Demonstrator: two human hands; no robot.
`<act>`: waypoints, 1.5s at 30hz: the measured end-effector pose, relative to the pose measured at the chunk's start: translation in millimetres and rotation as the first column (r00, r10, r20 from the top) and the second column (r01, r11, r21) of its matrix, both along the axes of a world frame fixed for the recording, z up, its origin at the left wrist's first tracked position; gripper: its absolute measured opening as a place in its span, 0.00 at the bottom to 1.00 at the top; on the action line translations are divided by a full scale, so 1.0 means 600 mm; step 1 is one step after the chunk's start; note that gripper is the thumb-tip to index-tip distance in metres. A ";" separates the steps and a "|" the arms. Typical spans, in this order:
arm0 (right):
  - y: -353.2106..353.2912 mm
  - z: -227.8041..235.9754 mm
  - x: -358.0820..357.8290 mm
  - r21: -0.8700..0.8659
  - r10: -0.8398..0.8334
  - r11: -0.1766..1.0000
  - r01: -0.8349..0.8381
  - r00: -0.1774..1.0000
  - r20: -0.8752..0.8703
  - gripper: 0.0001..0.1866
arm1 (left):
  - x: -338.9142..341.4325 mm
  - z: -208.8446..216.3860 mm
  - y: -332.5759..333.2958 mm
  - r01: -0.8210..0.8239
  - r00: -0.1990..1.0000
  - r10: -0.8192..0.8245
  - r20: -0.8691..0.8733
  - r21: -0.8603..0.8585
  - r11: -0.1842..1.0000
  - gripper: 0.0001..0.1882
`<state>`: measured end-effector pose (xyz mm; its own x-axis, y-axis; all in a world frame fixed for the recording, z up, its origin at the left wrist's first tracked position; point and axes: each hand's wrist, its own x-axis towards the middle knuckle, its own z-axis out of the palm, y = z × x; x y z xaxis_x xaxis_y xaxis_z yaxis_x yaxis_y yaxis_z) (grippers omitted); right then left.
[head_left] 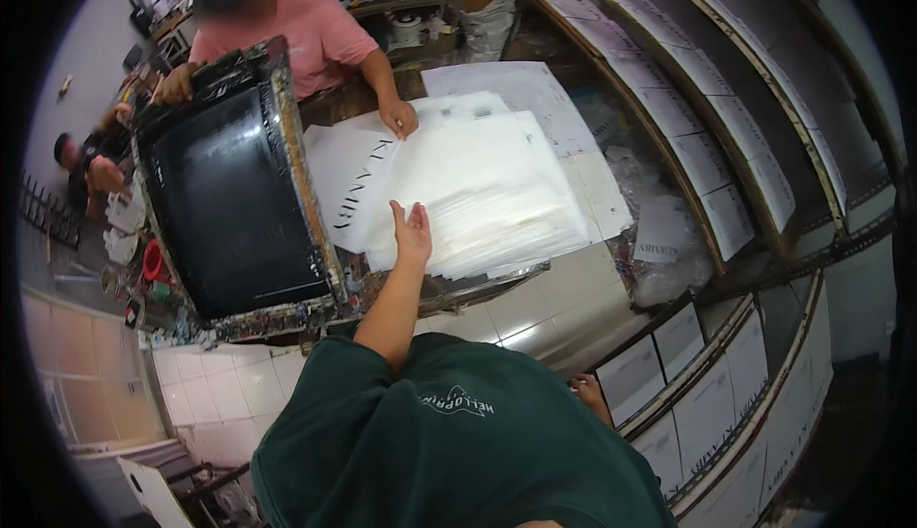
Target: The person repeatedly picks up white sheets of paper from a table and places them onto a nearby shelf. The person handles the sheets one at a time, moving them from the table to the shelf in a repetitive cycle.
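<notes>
My left hand [413, 234] is open, palm up and fingers apart, over the near edge of a white sheet printed with dark lettering [346, 170]. The sheet lies beside a thick stack of thin, milky white sheets [497, 174], which may be plastic bags. Across the table, a co-worker's hand [399, 117] pinches that sheet's far edge. The co-worker's other hand [177, 84] steadies a tilted printing screen [229, 193] with dark mesh. Low at my right side, my right hand [590, 397] has curled fingers beside a rack; whatever they hold is hidden.
Curved rack shelves [659, 98] carrying printed white sheets rise at the right. A lower rack [707, 404] with more sheets stands close to my right side. Crumpled clear plastic [669, 275] lies between them. Clutter [143, 260] crowds the left, where another person sits farther off.
</notes>
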<state>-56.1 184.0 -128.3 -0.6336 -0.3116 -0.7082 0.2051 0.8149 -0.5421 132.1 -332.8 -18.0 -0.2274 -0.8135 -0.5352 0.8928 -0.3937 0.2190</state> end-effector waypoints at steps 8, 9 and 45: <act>-0.118 0.081 0.013 -0.258 0.040 0.960 -0.109 0.965 -0.260 0.20 | -0.215 0.059 -0.006 0.098 0.980 -0.086 0.177 -0.060 0.993 0.26; -0.148 0.085 -0.004 -0.295 0.074 0.935 -0.196 0.923 -0.379 0.19 | -0.236 0.091 0.038 0.156 0.973 -0.137 0.186 -0.094 0.983 0.27; 0.569 0.258 0.706 -0.316 -0.816 0.034 0.948 -0.156 -0.556 0.20 | 0.344 -0.389 0.360 0.237 -0.338 0.352 0.873 0.441 -0.866 0.27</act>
